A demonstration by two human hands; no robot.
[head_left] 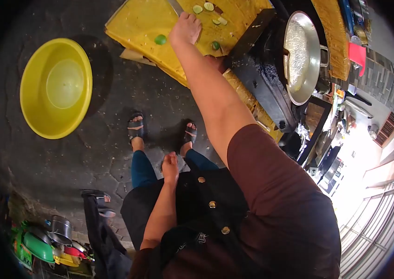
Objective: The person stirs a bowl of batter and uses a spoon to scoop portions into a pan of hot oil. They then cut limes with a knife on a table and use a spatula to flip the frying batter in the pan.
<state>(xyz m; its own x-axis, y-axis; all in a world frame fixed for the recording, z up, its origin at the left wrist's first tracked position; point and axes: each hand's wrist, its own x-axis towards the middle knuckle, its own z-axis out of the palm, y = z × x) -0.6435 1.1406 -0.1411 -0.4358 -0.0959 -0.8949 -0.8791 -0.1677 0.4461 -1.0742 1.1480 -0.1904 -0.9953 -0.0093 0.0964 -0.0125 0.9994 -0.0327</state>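
My right hand (186, 29) reaches over a yellow-covered table (134, 23), closed on a knife (175, 6) whose blade points away past the fingers. Its handle is hidden in the grip. Cut lime pieces (198, 9) lie just beyond the hand, several of them pale side up. One green lime piece (160, 39) rests left of the wrist, and another dark green one (215, 45) to its right. My left hand (170, 166) hangs low in front of my body, fingers curled, with nothing visible in it.
A large yellow basin (56, 88) stands on the dark stone floor at left. Right of the table, a wide metal pan (301, 58) with bubbling liquid sits on a black stove (264, 76). Pots and bowls (39, 249) are piled at lower left, near another person's dark-trousered leg (101, 232).
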